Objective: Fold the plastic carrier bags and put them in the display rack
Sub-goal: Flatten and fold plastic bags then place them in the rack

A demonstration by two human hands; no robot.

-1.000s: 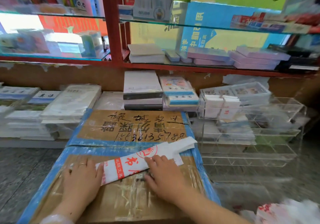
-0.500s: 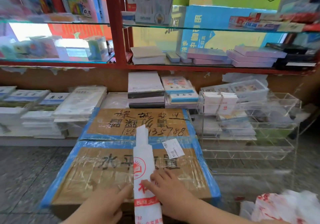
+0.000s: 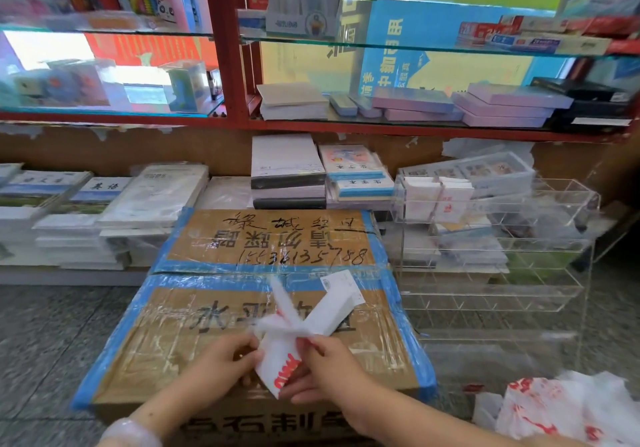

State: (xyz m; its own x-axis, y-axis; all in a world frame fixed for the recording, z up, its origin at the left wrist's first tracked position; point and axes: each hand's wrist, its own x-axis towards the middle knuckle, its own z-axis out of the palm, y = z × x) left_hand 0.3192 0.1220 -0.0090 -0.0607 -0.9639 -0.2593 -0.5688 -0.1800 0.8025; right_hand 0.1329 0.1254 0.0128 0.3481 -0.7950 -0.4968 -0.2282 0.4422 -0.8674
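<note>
Over the box (image 3: pixel 242 353) near edge, both hands' grips pinch the limp, slippery bag (image 3: pixel 281 363); hold folded corners.

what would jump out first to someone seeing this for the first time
Two hands, left and right, pinch a white carrier bag with red print over a taped cardboard box at centre. To the right stands a clear acrylic rack, folded bags in its top tier.
</note>
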